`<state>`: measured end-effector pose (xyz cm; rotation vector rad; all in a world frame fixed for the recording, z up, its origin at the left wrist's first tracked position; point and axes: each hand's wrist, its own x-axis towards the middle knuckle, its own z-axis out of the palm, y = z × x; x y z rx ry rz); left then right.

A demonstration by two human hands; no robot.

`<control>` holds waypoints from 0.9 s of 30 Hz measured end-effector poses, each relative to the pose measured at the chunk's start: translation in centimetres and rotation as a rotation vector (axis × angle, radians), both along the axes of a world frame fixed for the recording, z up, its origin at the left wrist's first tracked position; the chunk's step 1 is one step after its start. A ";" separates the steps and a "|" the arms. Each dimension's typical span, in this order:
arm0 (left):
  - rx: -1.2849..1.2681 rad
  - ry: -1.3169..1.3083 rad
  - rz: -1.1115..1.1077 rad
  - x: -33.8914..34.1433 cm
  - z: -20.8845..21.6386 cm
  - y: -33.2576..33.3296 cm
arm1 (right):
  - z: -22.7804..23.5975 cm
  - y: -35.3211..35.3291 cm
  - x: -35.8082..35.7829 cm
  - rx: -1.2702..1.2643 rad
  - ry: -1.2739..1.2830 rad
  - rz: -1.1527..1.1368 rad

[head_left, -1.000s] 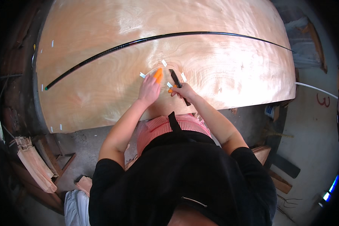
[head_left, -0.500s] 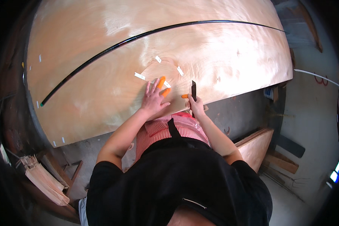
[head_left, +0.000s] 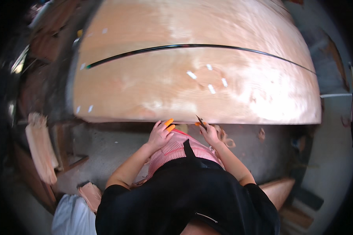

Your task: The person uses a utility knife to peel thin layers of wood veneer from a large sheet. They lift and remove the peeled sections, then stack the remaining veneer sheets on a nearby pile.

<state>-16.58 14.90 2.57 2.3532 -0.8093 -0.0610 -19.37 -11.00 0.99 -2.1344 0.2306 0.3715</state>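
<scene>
A broad sheet of pale wood veneer (head_left: 137, 90) spreads out before me, with short white tape strips (head_left: 191, 75) around a roundish patch. At its near edge, my left hand (head_left: 159, 135) has its fingers apart and holds nothing; two fingers wear orange finger cots (head_left: 170, 127). My right hand (head_left: 211, 135) is closed around a slim dark cutter knife (head_left: 201, 122), its tip pointing up and left near the same edge. Another orange cot shows beside the knife. Motion blurs the finer detail of the tool.
Across the sheet lies a long thin black rod (head_left: 184, 46). Curled wood shavings (head_left: 225, 139) show past the near edge by my right hand. Stacked veneer strips (head_left: 42, 149) stand at the left, above a pale cloth bundle (head_left: 70, 215). A wooden board (head_left: 276, 192) leans at lower right.
My left hand has come off the taped patch and drawn back to the near edge. The right hand has drawn back with the knife, now tilted left. The whole view has turned and shifted.
</scene>
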 end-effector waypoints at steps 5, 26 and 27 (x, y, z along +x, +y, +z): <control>-0.028 0.196 0.355 -10.2 0.2 8.6 | -3.7 6.2 -6.1 0.046 0.012 0.157; -1.875 0.373 -0.871 -23.5 37.6 44.9 | -6.5 35.1 -6.1 0.243 0.350 0.052; -1.870 0.392 -1.024 -23.2 37.6 46.8 | -6.6 37.2 -4.9 0.246 0.353 0.055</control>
